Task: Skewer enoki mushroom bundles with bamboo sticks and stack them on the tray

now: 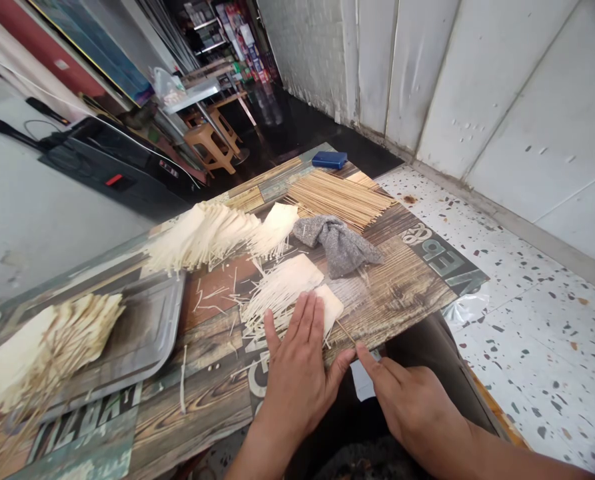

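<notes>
Nearest the head camera, your right hand is closed on a thin skewer, its far end meeting the pale fringed sheet near the table's near edge. Your left hand presses that sheet, palm down, unclenched! Beyond, gray cloth; farther, piled skewers; left, a loaded tray.

Print on tabletop, pale E and apparent V on dark panel at right corner, white ampersand-like sign alongside, block letters at near left, reading unsure, curled white character mid near edge, partly covered, packs at back illegible.
</notes>
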